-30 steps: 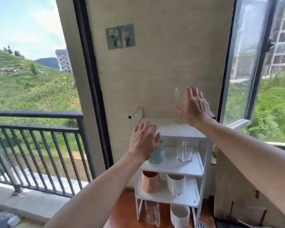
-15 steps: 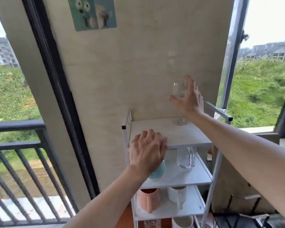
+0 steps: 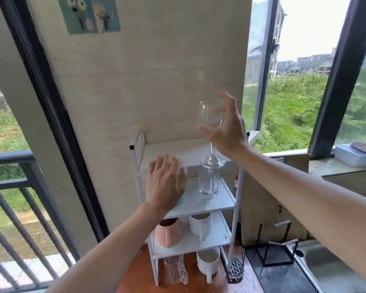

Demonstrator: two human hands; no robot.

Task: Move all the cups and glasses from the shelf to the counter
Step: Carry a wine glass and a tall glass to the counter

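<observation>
The wine glass (image 3: pixel 211 118) is in my right hand (image 3: pixel 226 127), my grip clamped around its bowl with the thumb in front and the fingers curled behind; its stem hangs straight down and its foot sits just above the front edge of the top tier of the shelf (image 3: pixel 169 152), though I cannot tell whether it touches. My left hand (image 3: pixel 165 182) is at the second tier, fingers bent over the teal cup (image 3: pixel 181 200), which is mostly hidden behind my palm; I cannot tell whether that grip has closed on it. Beside it on the same tier stands a clear glass mug (image 3: pixel 208 182), upright, handle toward me. One tier down sit a pink mug (image 3: pixel 169 232) on the left and a white mug (image 3: pixel 200 226) on the right, apart. On the lowest level, on the wooden bench (image 3: pixel 135 282), a clear tumbler (image 3: pixel 174 270) stands left of another white cup (image 3: pixel 208 262). Right of the shelf there is a drain strainer (image 3: pixel 234 269), a black wire stand (image 3: pixel 277 252) and the edge of a steel sink (image 3: pixel 325 269). A railing (image 3: pixel 15 166) runs along the left, and an open window (image 3: pixel 260 66) shows green slope to the right.
</observation>
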